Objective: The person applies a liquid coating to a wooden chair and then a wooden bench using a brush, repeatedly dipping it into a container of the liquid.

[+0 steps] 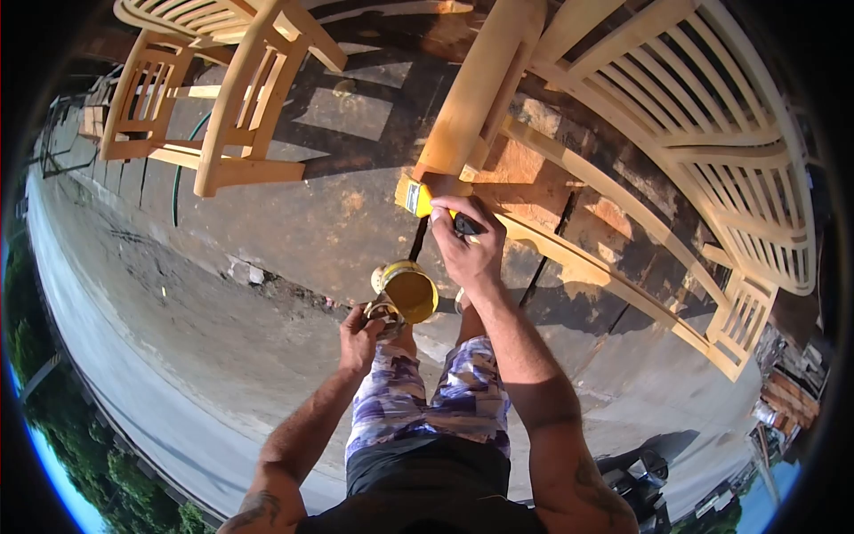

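Observation:
My right hand (471,247) is closed around a paintbrush (422,203) with a yellow and black handle. Its pale bristles point left, close to the lower end of a broad wooden armrest (476,98) on a slatted bench (614,278). That end looks darker and wet. Lower down, my left hand (358,336) grips a small round tin (382,278) at its near side, with a crumpled greyish piece between fingers and tin. Amber-brown liquid (411,297) shows inside the tin, whose open top tilts toward me.
A second slatted wooden seat (227,107) stands at upper left, with a green hose (176,191) beside it. Stained dark slabs (302,200) lie underfoot. Stacked bricks or boards (790,400) are at the far right, and a paved road (98,311) runs along the left.

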A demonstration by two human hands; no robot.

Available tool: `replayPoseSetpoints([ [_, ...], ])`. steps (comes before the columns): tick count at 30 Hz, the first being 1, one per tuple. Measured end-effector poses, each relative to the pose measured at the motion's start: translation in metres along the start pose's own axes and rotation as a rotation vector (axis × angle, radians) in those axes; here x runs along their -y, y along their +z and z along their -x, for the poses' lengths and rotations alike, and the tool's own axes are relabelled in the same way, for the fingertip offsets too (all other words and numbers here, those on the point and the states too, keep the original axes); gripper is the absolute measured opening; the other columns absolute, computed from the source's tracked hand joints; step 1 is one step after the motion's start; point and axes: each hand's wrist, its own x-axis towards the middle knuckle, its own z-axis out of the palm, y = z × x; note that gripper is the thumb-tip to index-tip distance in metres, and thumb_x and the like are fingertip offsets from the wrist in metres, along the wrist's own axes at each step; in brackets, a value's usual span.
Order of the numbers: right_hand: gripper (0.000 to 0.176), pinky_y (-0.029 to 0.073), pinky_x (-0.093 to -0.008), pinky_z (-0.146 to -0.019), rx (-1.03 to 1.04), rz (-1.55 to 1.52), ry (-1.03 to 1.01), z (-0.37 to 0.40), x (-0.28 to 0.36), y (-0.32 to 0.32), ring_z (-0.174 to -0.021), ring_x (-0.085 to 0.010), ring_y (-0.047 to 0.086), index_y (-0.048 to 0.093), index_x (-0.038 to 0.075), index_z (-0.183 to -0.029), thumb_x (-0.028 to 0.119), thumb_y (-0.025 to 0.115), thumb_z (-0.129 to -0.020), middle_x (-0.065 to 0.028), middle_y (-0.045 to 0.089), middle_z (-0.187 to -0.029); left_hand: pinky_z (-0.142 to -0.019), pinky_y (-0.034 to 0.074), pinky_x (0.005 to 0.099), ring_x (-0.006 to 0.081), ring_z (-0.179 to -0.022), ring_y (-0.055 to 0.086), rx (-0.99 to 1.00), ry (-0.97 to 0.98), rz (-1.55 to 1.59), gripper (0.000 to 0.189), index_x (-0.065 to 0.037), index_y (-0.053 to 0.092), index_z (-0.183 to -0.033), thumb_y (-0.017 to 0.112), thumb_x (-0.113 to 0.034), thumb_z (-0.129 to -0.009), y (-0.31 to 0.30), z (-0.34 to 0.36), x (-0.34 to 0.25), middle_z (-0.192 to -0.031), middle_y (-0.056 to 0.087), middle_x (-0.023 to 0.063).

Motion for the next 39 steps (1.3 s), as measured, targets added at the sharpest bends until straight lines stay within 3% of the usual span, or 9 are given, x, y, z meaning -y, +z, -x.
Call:
replayPoseSetpoints([
  [3, 0.010, 0.050, -0.0273, -0.062, -0.012, -0.092, 0.170, -0.011, -0.049, -0.026, -0.071, -0.0104, 0.061, 0.069, 0.002, -0.099, 0.006, 0.069, -0.090, -0.0041, 0.066, -0.080, -0.087, 0.056, 0.0328, 0.0184, -0.094, 0.067, -0.019, -0.013, 0.028, 0.031, 0.003, 0.064, -0.113, 0.055, 0.007, -0.084, -0.005, 0.002, -0.008, -0.104, 0.070, 0.0097],
  [5, 0.009, 0.051, -0.0253, -0.064, -0.086, -0.189, 0.509, -0.008, -0.056, -0.050, -0.073, -0.0092, 0.061, 0.069, 0.000, -0.098, 0.006, 0.066, -0.092, -0.0023, 0.068, -0.084, -0.086, 0.056, 0.0332, 0.0190, -0.093, 0.067, -0.017, 0.016, 0.042, 0.031, 0.003, 0.064, -0.113, 0.056, 0.007, -0.083, -0.007, 0.001, -0.015, -0.103, 0.070, 0.0097],
  [8, 0.006, 0.051, -0.0271, -0.067, -0.268, -0.042, 0.302, -0.007, -0.070, -0.074, -0.075, -0.0126, 0.063, 0.069, 0.000, -0.094, 0.004, 0.066, -0.091, -0.0044, 0.068, -0.083, -0.084, 0.057, 0.0332, 0.0191, -0.090, 0.067, -0.026, 0.027, 0.042, 0.030, 0.002, 0.064, -0.112, 0.057, 0.007, -0.082, -0.012, 0.003, -0.022, -0.100, 0.069, 0.0087],
  [15, 0.006, 0.054, -0.0313, -0.070, -0.089, 0.473, -0.094, -0.039, -0.018, 0.002, -0.078, -0.0163, 0.067, 0.067, 0.003, -0.091, 0.009, 0.068, -0.089, -0.0093, 0.070, -0.088, -0.086, 0.054, 0.0305, 0.0171, -0.091, 0.066, 0.032, 0.013, 0.015, 0.030, 0.003, 0.065, -0.111, 0.056, 0.006, -0.082, -0.021, -0.006, -0.031, -0.101, 0.071, 0.0074],
  [21, 0.016, 0.052, -0.0247, -0.067, -0.187, -0.141, 0.363, -0.050, 0.000, -0.019, -0.072, -0.0098, 0.063, 0.069, 0.001, -0.103, 0.015, 0.066, -0.094, -0.0029, 0.069, -0.084, -0.085, 0.054, 0.0304, 0.0165, -0.091, 0.066, 0.066, 0.021, 0.033, 0.029, 0.003, 0.066, -0.110, 0.055, 0.006, -0.083, -0.038, -0.013, -0.032, -0.099, 0.070, 0.0073],
  [23, 0.018, 0.053, -0.0245, -0.062, -0.226, -0.200, 0.472, -0.037, -0.051, -0.039, -0.067, -0.0098, 0.062, 0.069, 0.002, -0.105, 0.016, 0.066, -0.095, -0.0042, 0.067, -0.080, -0.085, 0.054, 0.0304, 0.0163, -0.091, 0.066, 0.061, 0.025, 0.046, 0.029, 0.003, 0.065, -0.110, 0.055, 0.006, -0.083, -0.037, -0.008, -0.037, -0.100, 0.070, 0.0075],
  [29, 0.017, 0.050, -0.0244, -0.064, -0.420, -0.064, 0.281, -0.024, -0.020, -0.060, -0.069, -0.0102, 0.059, 0.066, -0.001, -0.102, 0.014, 0.064, -0.095, -0.0043, 0.064, -0.078, -0.085, 0.055, 0.0303, 0.0164, -0.092, 0.066, 0.082, 0.038, 0.049, 0.029, 0.004, 0.065, -0.110, 0.055, 0.007, -0.083, -0.046, -0.006, -0.054, -0.100, 0.071, 0.0086],
  [35, 0.013, 0.047, -0.0254, -0.066, 0.056, -0.104, 0.251, 0.033, 0.098, -0.042, -0.069, -0.0099, 0.057, 0.064, -0.002, -0.102, 0.008, 0.064, -0.093, -0.0023, 0.062, -0.077, -0.081, 0.055, 0.0301, 0.0163, -0.089, 0.067, 0.073, 0.062, -0.014, 0.027, 0.004, 0.066, -0.109, 0.057, 0.006, -0.084, -0.047, 0.001, -0.063, -0.099, 0.071, 0.0089],
  [39, 0.015, 0.051, -0.0305, -0.072, 0.476, 0.275, 0.028, 0.064, 0.113, -0.014, -0.079, -0.0180, 0.065, 0.065, -0.001, -0.100, 0.004, 0.071, -0.088, -0.0093, 0.067, -0.089, -0.079, 0.055, 0.0292, 0.0131, -0.085, 0.065, 0.027, 0.088, -0.130, 0.026, 0.001, 0.067, -0.108, 0.057, 0.003, -0.084, -0.047, 0.004, -0.053, -0.096, 0.072, 0.0078],
])
